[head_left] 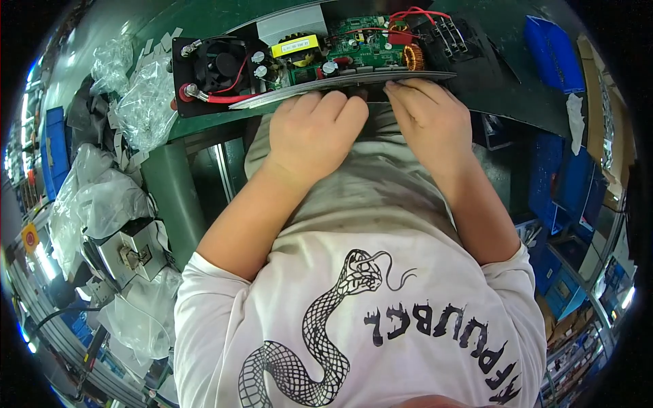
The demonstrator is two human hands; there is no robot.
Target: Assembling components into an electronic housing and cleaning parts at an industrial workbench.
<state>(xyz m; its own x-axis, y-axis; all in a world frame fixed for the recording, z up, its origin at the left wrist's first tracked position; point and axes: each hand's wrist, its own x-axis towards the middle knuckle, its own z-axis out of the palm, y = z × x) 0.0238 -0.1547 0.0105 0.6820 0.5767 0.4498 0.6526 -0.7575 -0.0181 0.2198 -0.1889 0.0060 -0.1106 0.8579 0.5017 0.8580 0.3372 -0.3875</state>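
An opened electronic power unit (326, 61) stands at the front edge of a green bench. It has a black fan (222, 62) at its left end, a green circuit board, a yellow-wrapped transformer (295, 46), a copper coil (412, 57) and red wires. Along its near side runs a grey metal plate (340, 83). My left hand (314, 132) is curled into a fist against that near side, fingertips hidden underneath. Close to the plate's right part, my right hand (430, 117) has its fingers pressed together. What either hand holds, if anything, is hidden.
Clear plastic bags (144, 109) lie heaped on the bench's left. Below them sits a metal box (133, 255) with more plastic. Blue bins (554, 54) stand at the right, beside cardboard (605, 109). A black panel (479, 64) lies at the unit's right end.
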